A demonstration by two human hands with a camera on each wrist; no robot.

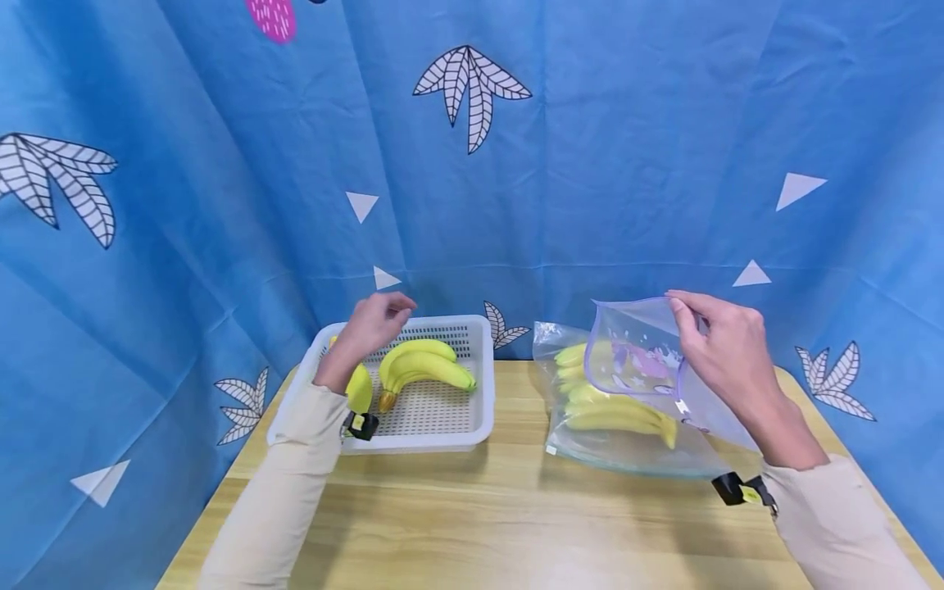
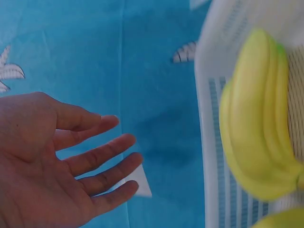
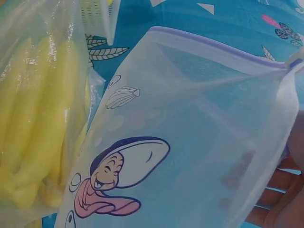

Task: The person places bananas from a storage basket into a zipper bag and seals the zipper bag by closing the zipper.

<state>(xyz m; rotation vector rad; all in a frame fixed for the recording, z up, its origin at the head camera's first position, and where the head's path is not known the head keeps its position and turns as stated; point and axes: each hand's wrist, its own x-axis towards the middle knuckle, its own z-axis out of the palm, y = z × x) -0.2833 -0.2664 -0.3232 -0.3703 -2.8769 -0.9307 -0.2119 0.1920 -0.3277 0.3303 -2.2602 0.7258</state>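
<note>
My left hand (image 1: 374,324) hovers over the back of a white plastic basket (image 1: 483,410), its fingers loosely bent and holding nothing. In the basket lie a bunch of bananas (image 1: 420,365) and another yellow piece (image 1: 359,389), partly behind my wrist. With thumb and fingers, my right hand (image 1: 730,348) pinches the purple-edged rim of a translucent zip bag (image 1: 642,360). Cartoon prints show on this bag in the right wrist view. It hangs with its mouth parted, partly in front of a clear bag (image 1: 571,455) that holds bananas (image 1: 615,414).
The basket and the filled bag stand on a wooden table (image 1: 516,524), basket at left, bag at right. A blue patterned curtain (image 1: 627,164) hangs behind the table and along its sides. Small black cameras (image 1: 730,489) sit on both wrists.
</note>
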